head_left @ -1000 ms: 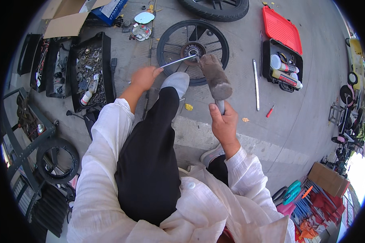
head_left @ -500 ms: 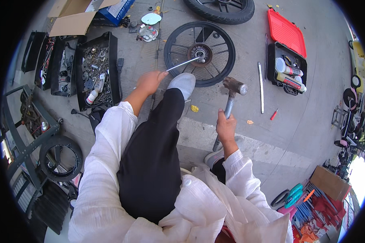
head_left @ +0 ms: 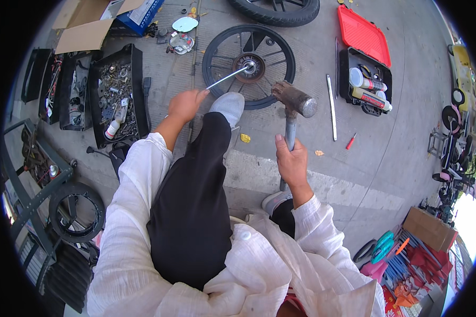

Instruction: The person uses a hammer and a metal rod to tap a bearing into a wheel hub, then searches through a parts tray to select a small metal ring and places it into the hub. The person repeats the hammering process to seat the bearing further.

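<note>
A black spoked wheel (head_left: 208,63) lies flat on the ground in front of me, with a rust-brown hub (head_left: 256,78) at its middle. My left hand (head_left: 186,104) is closed around the near end of a slim metal rod (head_left: 226,78). The rod slants up to the right, its far tip at the hub's centre; its held end is hidden in my fist. In my right hand (head_left: 292,162) is a hammer (head_left: 296,100), gripped by its grey metal handle, its worn head up and apart from the rod. One grey shoe (head_left: 229,107) overlaps the wheel's near rim.
Black trays (head_left: 137,90) of loose metal parts stand at left, near a cardboard box (head_left: 84,36). A tyred wheel (head_left: 296,18) lies beyond. On the right are an open red-lidded toolbox (head_left: 345,79), a flat metal bar (head_left: 331,108) and a red screwdriver (head_left: 351,141).
The hammer has come up and looks larger, nearer to me. The rod's tip has shifted from the hub's lower right to its centre. The whole view has moved slightly.
</note>
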A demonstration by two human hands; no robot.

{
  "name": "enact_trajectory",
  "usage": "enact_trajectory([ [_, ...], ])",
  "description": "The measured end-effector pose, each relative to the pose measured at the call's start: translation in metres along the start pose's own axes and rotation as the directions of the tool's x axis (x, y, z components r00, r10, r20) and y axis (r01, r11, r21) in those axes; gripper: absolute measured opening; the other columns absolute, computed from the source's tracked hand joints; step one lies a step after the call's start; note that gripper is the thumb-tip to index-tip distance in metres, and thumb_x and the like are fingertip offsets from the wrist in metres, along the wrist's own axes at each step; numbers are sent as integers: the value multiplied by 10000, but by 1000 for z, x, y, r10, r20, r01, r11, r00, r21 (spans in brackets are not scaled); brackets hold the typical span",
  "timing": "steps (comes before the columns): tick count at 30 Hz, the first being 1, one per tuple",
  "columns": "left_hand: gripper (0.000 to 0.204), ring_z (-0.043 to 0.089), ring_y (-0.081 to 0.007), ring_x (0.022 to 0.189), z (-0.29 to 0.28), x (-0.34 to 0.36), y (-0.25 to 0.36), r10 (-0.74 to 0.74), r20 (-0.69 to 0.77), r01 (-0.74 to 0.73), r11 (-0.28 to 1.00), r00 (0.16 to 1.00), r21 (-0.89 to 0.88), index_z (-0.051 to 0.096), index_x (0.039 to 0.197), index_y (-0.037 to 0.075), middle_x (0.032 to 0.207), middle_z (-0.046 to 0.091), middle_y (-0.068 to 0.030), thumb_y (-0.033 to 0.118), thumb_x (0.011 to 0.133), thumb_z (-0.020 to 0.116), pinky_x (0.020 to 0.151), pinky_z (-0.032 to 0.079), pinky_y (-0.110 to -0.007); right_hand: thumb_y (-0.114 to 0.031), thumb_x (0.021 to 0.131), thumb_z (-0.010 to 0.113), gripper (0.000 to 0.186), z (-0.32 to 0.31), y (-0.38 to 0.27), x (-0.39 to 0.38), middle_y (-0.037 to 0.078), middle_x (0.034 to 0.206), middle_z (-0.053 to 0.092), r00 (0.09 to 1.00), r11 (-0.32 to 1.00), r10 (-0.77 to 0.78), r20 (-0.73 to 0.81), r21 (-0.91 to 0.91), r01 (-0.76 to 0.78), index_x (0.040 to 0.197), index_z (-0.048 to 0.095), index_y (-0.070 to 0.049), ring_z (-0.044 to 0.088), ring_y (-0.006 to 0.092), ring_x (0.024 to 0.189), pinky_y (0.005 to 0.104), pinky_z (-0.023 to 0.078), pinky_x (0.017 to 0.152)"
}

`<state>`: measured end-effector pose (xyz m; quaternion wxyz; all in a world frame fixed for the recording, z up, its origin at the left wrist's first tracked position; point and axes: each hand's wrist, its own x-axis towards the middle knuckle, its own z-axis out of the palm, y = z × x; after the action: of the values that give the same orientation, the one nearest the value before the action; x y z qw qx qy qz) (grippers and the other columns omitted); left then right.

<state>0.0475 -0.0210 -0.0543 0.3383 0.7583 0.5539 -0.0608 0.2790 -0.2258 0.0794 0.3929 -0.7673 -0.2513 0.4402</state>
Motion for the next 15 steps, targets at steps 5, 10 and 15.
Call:
enact_trajectory([
  [5,607,631,-405,892,-2,-3,3,-42,12,41,998,999,44,667,923,67,910,674,-202,590,953,362,765,484,-514,-380,971,568,433,10,-22,14,-29,606,438,988,987,-143,59,76,138,710,499,-41,390,64,603,276,352,521],
  [10,606,644,-397,880,2,-8,10,-53,-25,56,992,998,113,662,902,60,910,681,-189,591,951,373,758,494,-510,-397,978,545,456,22,-39,30,-2,603,448,987,975,-141,77,-161,151,733,522,-14,413,90,604,297,374,538],
  [15,619,641,-395,906,3,-8,15,-54,-6,54,995,999,86,672,928,64,950,681,-193,597,952,358,767,497,-503,-416,979,533,479,13,-47,32,14,599,478,986,977,-145,83,-146,156,730,525,-7,432,107,583,303,375,531],
])
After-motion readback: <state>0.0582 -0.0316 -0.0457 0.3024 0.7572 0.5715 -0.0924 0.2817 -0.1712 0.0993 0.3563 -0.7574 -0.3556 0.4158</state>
